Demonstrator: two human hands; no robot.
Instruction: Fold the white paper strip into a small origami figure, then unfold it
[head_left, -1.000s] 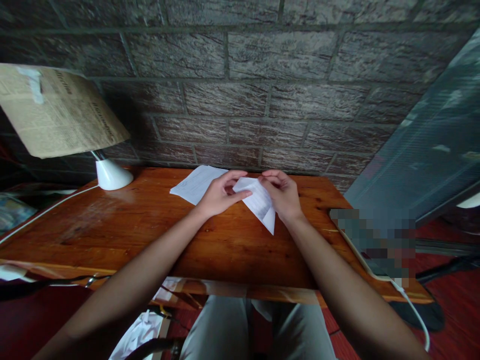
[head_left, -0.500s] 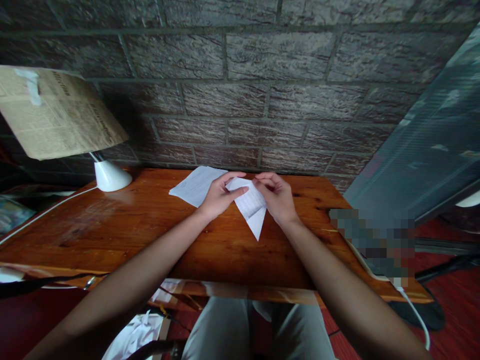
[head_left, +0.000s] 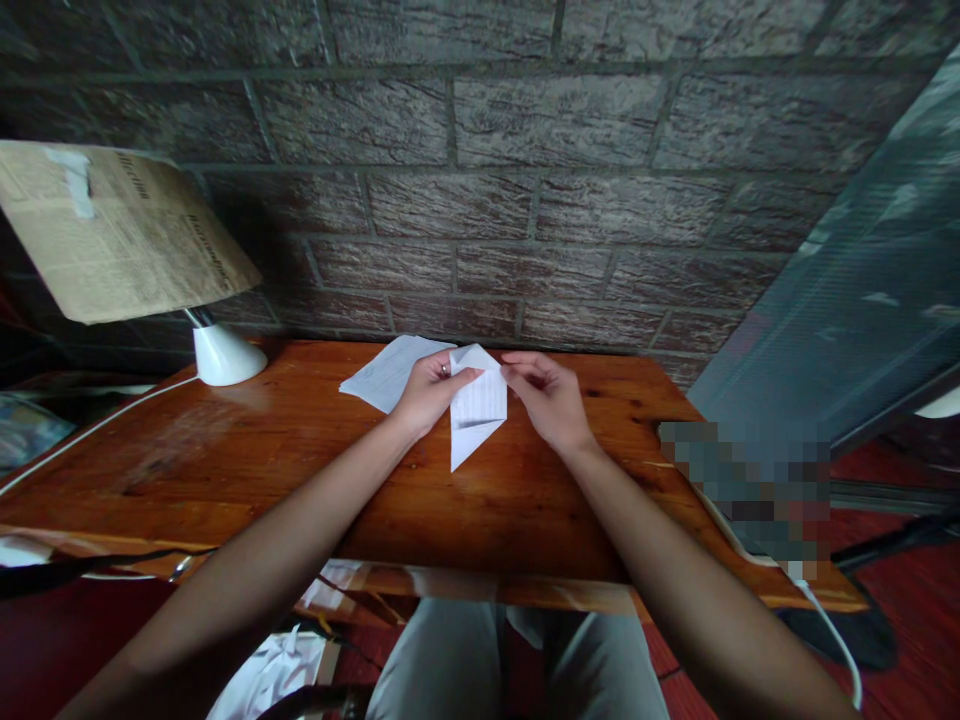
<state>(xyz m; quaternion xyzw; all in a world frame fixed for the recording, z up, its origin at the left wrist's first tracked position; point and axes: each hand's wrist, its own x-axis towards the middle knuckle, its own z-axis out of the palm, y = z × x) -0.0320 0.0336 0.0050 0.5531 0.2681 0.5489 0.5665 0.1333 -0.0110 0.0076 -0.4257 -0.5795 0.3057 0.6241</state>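
A folded sheet of paper (head_left: 480, 402) with faint lines on it is held up above the wooden desk, its pointed end towards me. My left hand (head_left: 433, 393) grips its left edge, the thumb lying across the front and the other fingers behind. At the upper right edge, my right hand (head_left: 546, 395) pinches the paper between thumb and fingertips. Behind my left hand, a stack of white paper sheets (head_left: 386, 370) lies flat on the desk, partly covered by that hand.
A lamp (head_left: 225, 355) with a newsprint-patterned shade stands at the left, its white cord trailing leftward. On the desk's right edge lies a blurred-out device (head_left: 739, 495) with a white cable. A brick wall (head_left: 480, 200) rises behind the desk (head_left: 187, 470). Below left is a box of crumpled paper (head_left: 274, 670).
The folded paper has turned, so its pointed end has swung to the left. Both hands have shifted slightly left and still hold the paper.
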